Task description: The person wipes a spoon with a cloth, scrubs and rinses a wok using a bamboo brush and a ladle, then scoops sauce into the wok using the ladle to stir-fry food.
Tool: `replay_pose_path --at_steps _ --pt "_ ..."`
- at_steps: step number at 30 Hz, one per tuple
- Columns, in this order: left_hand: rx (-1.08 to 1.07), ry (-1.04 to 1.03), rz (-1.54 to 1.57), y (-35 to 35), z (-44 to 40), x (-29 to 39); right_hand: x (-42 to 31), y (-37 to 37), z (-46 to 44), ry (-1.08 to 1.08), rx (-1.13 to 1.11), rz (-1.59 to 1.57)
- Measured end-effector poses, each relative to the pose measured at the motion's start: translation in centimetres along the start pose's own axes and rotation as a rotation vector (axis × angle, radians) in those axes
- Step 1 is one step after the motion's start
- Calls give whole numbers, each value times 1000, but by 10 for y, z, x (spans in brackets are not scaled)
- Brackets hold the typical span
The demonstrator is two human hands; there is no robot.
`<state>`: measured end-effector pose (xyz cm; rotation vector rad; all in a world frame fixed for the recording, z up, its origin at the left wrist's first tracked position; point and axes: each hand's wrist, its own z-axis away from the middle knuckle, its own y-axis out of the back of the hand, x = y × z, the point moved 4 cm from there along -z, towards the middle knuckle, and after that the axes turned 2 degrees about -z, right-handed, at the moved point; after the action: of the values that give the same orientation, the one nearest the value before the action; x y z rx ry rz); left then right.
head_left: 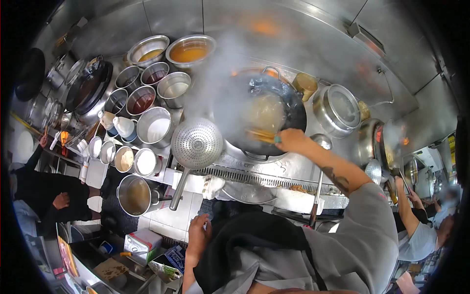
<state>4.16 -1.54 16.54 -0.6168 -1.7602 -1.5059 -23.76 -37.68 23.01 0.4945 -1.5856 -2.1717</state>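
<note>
My right hand (292, 141) is closed on a tan bamboo wok brush (261, 134) with a bit of teal at the grip. The brush reaches into a large black wok (296, 115), over its near side. Cloudy liquid (267, 112) lies in the wok, and thick steam hides its left part. Down by my body, my left hand (199, 232) hangs apart from everything, fingers loosely curled, with nothing visible in it. A perforated metal strainer (197, 143) rests left of the wok, handle toward me. A long-handled ladle (321, 142) lies to the right.
Metal pots and bowls of sauces (142, 99) and powders (146, 161) crowd the left. A pot of brown liquid (135, 195) stands lower left. Right of the wok is a lidded pot (338, 110). Co-workers are at the far left (54, 196) and right (416, 230).
</note>
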Motion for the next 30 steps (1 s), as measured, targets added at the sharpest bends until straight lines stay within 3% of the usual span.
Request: replay_pose_path --at_steps 3,4,6,8,11,16,18,21,22,25,27,28,30 --pt "-36 -86 -72 -5 -25 13 39 12 -44 -62 67 180" --pt "-49 -119 -103 -7 -31 17 62 -5 -82 -208 72 109" --pt "-87 -105 -92 -9 -41 26 22 9 -62 -164 224 18" --pt "-99 -84 -82 -5 -46 25 6 -14 -39 -118 217 -11" --pt "-73 -50 -71 -5 -38 11 39 -27 19 -91 61 -83" --pt "-15 -77 -104 -1 -20 -4 139 14 16 -374 30 -47" --pt "-40 -50 -139 2 -14 -5 128 11 0 -356 162 47" --pt "-5 5 -114 10 -6 -13 114 2 15 -224 99 -42" --pt "6 30 -104 15 -3 -12 124 4 13 -156 198 -25" --pt "0 54 -132 14 1 -14 141 2 -53 -254 347 35" --pt "-14 2 -185 7 -8 -14 113 3 -108 -230 369 -182" --pt "-15 -44 -218 1 -15 -8 94 1 -126 -282 234 -180" --pt "-41 -64 -311 -12 -31 -5 41 -20 -130 -70 176 -350"
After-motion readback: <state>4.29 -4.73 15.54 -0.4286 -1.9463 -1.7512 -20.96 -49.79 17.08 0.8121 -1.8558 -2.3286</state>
